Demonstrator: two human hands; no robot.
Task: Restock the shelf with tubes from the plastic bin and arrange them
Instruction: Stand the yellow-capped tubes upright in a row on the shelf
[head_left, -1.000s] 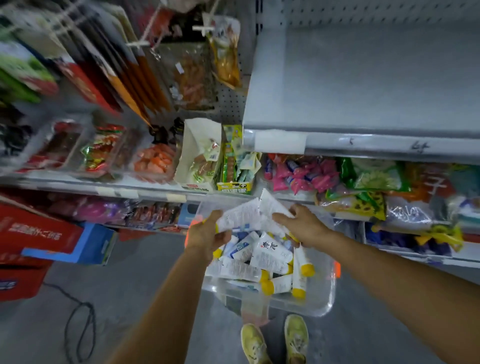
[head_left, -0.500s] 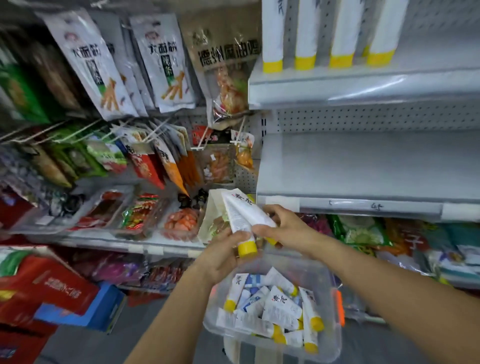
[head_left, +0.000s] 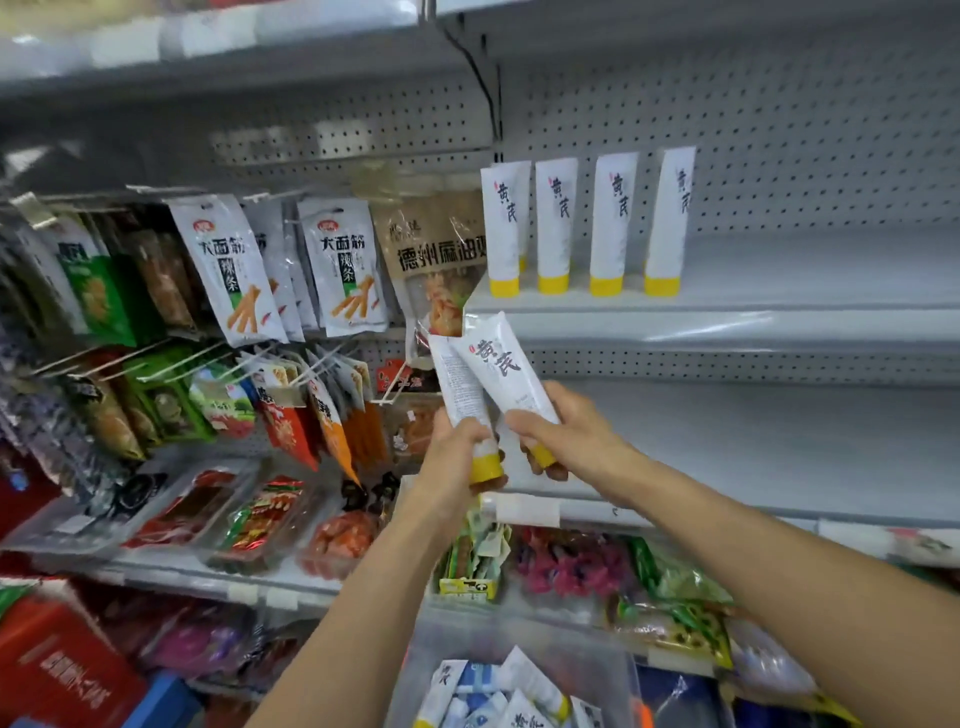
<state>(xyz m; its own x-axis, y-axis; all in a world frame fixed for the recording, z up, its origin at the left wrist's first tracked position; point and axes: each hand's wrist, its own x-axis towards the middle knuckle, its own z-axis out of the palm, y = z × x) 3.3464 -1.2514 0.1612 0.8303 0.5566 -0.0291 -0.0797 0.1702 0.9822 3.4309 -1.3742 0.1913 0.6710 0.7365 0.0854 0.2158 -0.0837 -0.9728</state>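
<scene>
My left hand (head_left: 460, 452) grips a white tube with a yellow cap (head_left: 460, 382), its printed back side facing me. Beside it, my right hand (head_left: 569, 436) grips a second white tube (head_left: 501, 364) with black characters on its front. Both tubes point up and to the left, cap end down, side by side and overlapping, below the front edge of the upper grey shelf (head_left: 727, 301). Several matching tubes (head_left: 556, 228) stand cap-down in a row on that shelf. The clear plastic bin (head_left: 582, 660) with more tubes sits at the bottom of the view.
A bare grey shelf (head_left: 779, 441) lies just behind my hands. Hanging snack packets (head_left: 228, 270) fill the pegboard on the left, with trays of packaged food (head_left: 260, 519) below. Bagged goods (head_left: 665, 587) sit on the lower right shelf. Red cartons (head_left: 62, 670) stand at bottom left.
Both hands have lifted the two tubes out of the bin up to the shelves. My view has tilted up, so the row of standing tubes now shows fully.
</scene>
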